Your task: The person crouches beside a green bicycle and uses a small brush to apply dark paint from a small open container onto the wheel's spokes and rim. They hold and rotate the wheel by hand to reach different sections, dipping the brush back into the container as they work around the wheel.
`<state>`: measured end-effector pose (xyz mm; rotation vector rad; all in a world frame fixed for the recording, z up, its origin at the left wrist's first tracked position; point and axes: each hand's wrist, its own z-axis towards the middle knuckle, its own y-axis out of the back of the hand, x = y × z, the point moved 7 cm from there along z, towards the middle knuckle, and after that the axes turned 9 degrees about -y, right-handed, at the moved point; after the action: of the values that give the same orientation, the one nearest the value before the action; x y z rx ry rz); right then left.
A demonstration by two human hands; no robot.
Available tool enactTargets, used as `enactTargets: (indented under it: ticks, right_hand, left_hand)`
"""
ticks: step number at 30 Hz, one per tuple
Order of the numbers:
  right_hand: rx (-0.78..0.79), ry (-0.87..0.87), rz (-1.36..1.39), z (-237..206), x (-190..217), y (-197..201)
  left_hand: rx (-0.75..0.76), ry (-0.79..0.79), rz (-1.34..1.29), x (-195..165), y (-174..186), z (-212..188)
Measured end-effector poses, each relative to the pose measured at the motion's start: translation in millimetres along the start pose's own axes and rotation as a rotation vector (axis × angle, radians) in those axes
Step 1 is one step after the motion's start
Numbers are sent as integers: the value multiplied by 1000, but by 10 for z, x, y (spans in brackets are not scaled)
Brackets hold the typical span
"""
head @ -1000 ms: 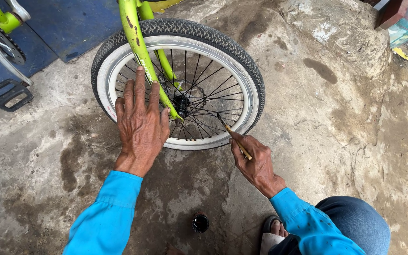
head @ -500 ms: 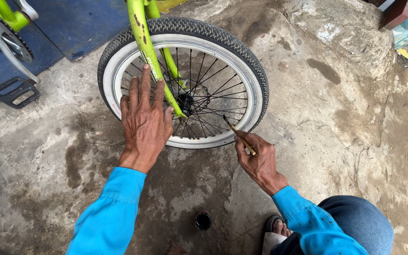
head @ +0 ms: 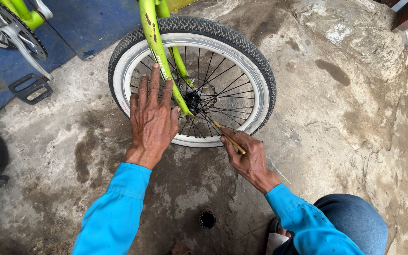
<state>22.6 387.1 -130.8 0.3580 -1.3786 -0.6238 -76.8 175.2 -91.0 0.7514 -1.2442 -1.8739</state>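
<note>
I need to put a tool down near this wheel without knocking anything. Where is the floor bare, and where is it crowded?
Bare concrete lies right of the wheel, out past the right hand, and lower left, beside the left hand. It is crowded at the hub, where the thin stick points, near the pedal, and by the small dark pot.

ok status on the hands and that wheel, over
Left hand flat against the green fork and wheel. Right hand pinching a thin brush, tip at the spokes by the hub. Small dark pot on the ground, apart.
</note>
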Motion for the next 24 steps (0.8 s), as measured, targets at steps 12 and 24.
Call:
enactTargets:
  ticks: [12, 24]
  right_hand:
    - [70, -11, 10, 3, 18, -119]
    - [-13, -33, 26, -14, 1, -136]
  left_hand:
    - [24, 2, 17, 11, -13, -18]
    - [19, 8, -7, 13, -35, -11]
